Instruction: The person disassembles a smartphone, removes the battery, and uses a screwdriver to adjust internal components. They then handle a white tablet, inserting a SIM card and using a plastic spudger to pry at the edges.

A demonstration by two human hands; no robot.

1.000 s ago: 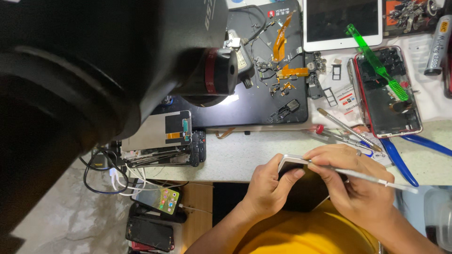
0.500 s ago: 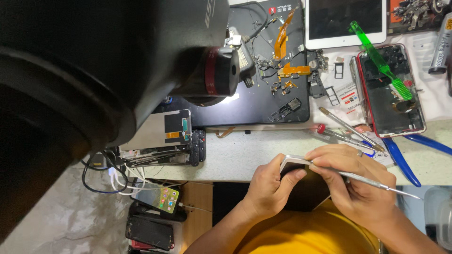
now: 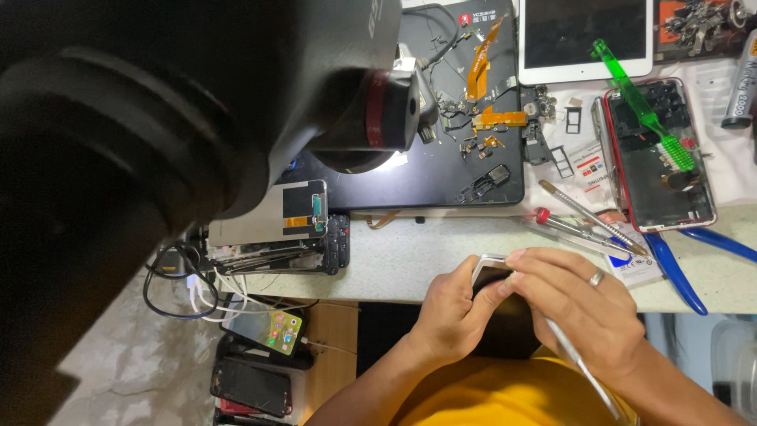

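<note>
You've got the phone (image 3: 490, 276) gripped in your left hand (image 3: 453, 315) at the bench edge, right hand (image 3: 587, 312) pinching a thin metal tool (image 3: 579, 367) against it (prying stage, I'd guess). Next move wants gentle, steady leverage.

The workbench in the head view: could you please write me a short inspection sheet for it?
Surface: pale bench, crowded; black mat on it.
Job's things: phone held in both hands; thin tool in right hand.
Clutter: tablet, open phone, green brush, orange flex strips, blue pliers.
Hands: left hand and right hand grip the phone.
Cables: black and white tangle.
Surroundings: microscope, phones below.
</note>
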